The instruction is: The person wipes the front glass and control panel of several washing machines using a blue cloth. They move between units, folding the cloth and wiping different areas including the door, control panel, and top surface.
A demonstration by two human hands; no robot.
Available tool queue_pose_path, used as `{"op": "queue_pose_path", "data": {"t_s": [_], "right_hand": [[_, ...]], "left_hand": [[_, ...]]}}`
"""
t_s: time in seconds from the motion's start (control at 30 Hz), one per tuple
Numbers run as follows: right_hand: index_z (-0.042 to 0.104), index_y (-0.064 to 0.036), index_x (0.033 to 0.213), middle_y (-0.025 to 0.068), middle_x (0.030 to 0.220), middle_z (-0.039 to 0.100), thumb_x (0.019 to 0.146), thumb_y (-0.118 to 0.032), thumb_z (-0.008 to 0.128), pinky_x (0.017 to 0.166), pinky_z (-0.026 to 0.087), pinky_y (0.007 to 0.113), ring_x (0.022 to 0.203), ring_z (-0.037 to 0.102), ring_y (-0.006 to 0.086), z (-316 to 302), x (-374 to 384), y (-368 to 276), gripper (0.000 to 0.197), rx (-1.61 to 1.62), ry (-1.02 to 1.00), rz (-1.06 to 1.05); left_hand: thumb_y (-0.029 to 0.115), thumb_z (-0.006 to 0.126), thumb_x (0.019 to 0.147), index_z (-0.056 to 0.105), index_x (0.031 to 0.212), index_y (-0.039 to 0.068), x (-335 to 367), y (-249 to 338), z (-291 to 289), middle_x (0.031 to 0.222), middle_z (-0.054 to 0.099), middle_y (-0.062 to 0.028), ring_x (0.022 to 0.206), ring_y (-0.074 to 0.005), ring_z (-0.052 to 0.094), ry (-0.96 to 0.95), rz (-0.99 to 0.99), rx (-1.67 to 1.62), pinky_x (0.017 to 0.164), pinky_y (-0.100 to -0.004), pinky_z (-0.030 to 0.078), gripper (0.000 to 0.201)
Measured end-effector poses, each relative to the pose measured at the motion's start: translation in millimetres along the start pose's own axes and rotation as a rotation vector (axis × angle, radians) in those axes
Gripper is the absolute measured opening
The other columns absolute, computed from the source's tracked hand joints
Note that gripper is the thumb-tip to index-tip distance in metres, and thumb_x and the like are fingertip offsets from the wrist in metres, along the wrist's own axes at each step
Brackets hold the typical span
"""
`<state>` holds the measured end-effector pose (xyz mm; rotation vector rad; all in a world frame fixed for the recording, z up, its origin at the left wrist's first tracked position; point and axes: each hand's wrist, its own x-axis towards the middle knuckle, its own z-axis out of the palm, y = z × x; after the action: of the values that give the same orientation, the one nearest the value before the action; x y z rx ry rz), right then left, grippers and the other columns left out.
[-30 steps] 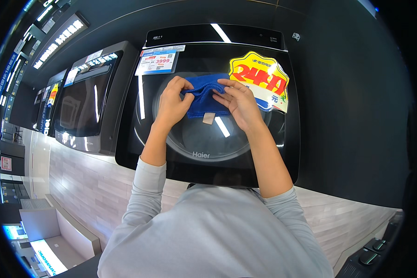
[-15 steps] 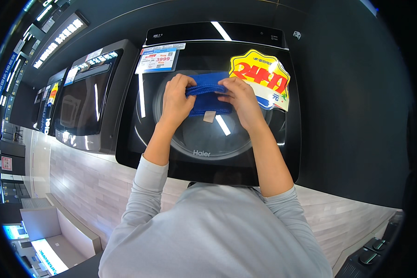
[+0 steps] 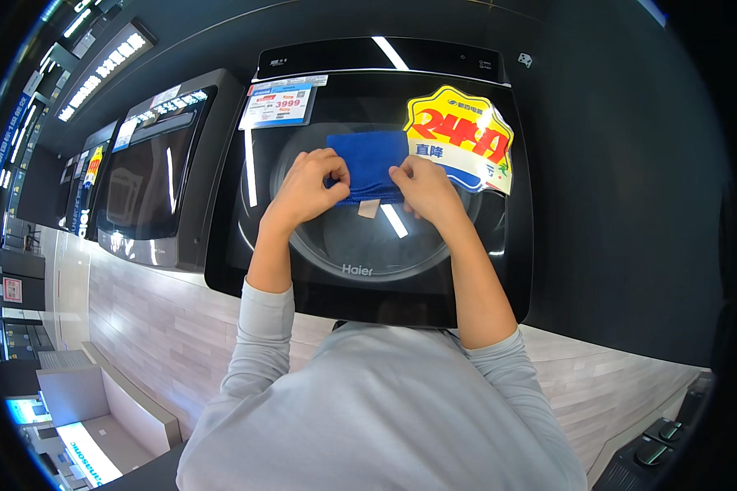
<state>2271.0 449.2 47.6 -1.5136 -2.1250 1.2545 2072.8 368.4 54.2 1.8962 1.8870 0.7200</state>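
A blue cloth [image 3: 367, 155], folded into a small rectangle, lies on the dark glass lid of a top-loading washing machine [image 3: 368, 299]. A pale tag [image 3: 368, 209] sticks out from its near edge. My left hand [image 3: 309, 188] has its fingers curled in a pinch at the cloth's left side, near the lower corner. At the opposite side, my right hand [image 3: 426, 190] pinches the cloth's right edge between thumb and fingers. The fingertips of both hands are partly hidden.
A yellow, red and white promotional sign [image 3: 460, 135] lies right of the cloth, close to my right hand. A price card [image 3: 277, 106] rests at the lid's far left. Another washing machine [image 3: 155, 172] stands to the left. A dark wall panel [image 3: 622, 180] rises at the right.
Both hands have come nearer to me, bringing the cloth's raised fold down toward its near edge. The cloth's far part now shows flat.
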Motion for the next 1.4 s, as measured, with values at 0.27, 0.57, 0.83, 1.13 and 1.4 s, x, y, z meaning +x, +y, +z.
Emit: {"op": "queue_pose_path", "data": {"t_s": [0.27,0.57,0.83,1.13,1.4], "right_hand": [[0.067,-0.003,0.104,0.0129,0.092,0.072,0.094,-0.023,0.061,0.074,0.054,0.036,0.081,0.069,0.0251,-3,-5,-6,0.023,0.04,0.243,-0.105],[0.038,-0.0077,0.147,0.012,0.157,0.029,0.099,-0.039,0.048,0.119,0.016,0.051,0.148,0.02,0.0287,41,8,28,0.058,-0.463,0.225,-0.574],[0.027,-0.0051,0.152,0.0122,0.16,0.021,0.103,-0.046,0.033,0.119,0.009,0.051,0.15,0.013,0.0268,37,6,26,0.064,-0.52,0.112,-0.513],[0.035,0.0082,0.144,0.0254,0.154,0.029,0.099,-0.041,0.047,0.118,0.02,0.045,0.146,0.021,0.039,59,8,24,0.067,-0.385,0.096,-0.665],[0.028,0.0073,0.147,0.0286,0.156,0.017,0.098,-0.049,0.046,0.119,0.018,0.048,0.147,0.011,0.0421,75,-30,-5,0.077,-0.495,-0.221,-0.639]], "left_hand": [[0.017,0.064,0.088,0.063,0.118,0.005,6,1,25,0.132,0.056,-0.0157,0.124,-0.0322,0.05,0.373,0.189,0.178,0.109,-0.0438,0.035,0.032],[0.035,0.038,0.101,0.028,0.152,0.007,4,-4,55,0.16,0.021,-0.0156,0.149,-0.0288,0.016,0.0,0.139,0.419,0.12,-0.0492,0.009,0.059],[0.036,0.04,0.098,0.027,0.152,0.005,5,-4,53,0.16,0.018,-0.017,0.149,-0.032,0.014,-0.036,0.139,0.41,0.118,-0.0553,0.012,0.063],[0.039,0.037,0.1,0.019,0.154,0.007,-19,-20,45,0.161,0.013,-0.0191,0.149,-0.0363,0.011,-0.103,0.077,0.313,0.117,-0.0566,0.014,0.065],[0.042,0.046,0.097,0.014,0.155,0.006,-82,-10,11,0.162,0.006,-0.0202,0.15,-0.0359,0.004,-0.249,-0.023,0.318,0.117,-0.0551,0.012,0.076]]}}
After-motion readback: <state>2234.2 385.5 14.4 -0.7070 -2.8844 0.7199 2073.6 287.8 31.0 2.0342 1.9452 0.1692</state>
